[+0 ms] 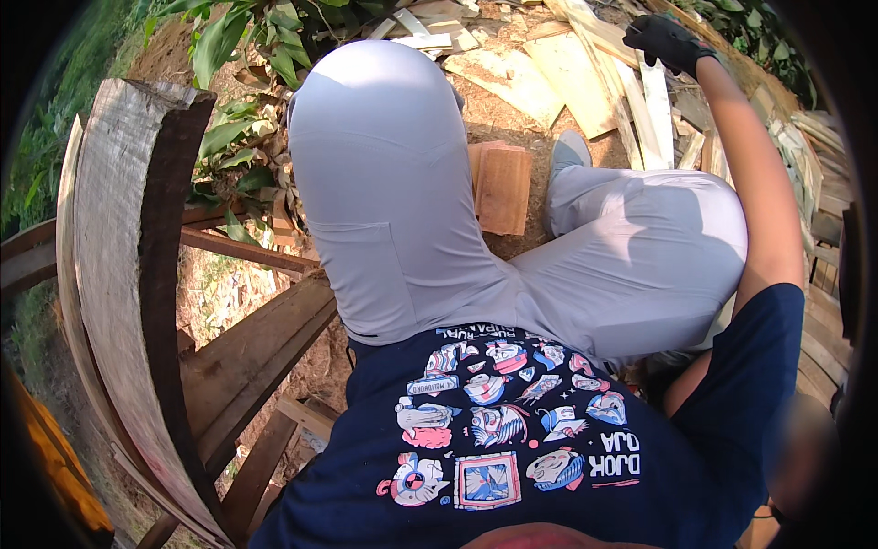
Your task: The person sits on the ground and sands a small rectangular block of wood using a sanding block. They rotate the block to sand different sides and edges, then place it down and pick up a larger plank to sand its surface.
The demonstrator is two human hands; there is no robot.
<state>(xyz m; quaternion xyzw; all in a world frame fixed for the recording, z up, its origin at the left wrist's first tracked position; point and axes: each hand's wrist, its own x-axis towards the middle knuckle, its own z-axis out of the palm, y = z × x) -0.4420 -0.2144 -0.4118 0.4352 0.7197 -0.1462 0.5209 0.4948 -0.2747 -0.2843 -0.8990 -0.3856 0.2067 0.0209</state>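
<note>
Pale wooden boards lay strewn beyond the knees, the gloved right hand near them; we could not tell whether it gripped, and the left hand was out of view. We judged a firm edge hold soundest for lifting. Inverted lettering marked the navy T-shirt; the boards bore none visible.

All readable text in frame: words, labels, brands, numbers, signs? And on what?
Wording not copied; locations only, all on the navy T-shirt:
Block lettering, white, right of the print's framed picture: large, upside down.
Waist lettering, white: partly lost in folds.
Small banner, print's left side: tiny lettering.
Pale boards: no lettering made out.
Gloved right hand: any marking too small to read.
</note>
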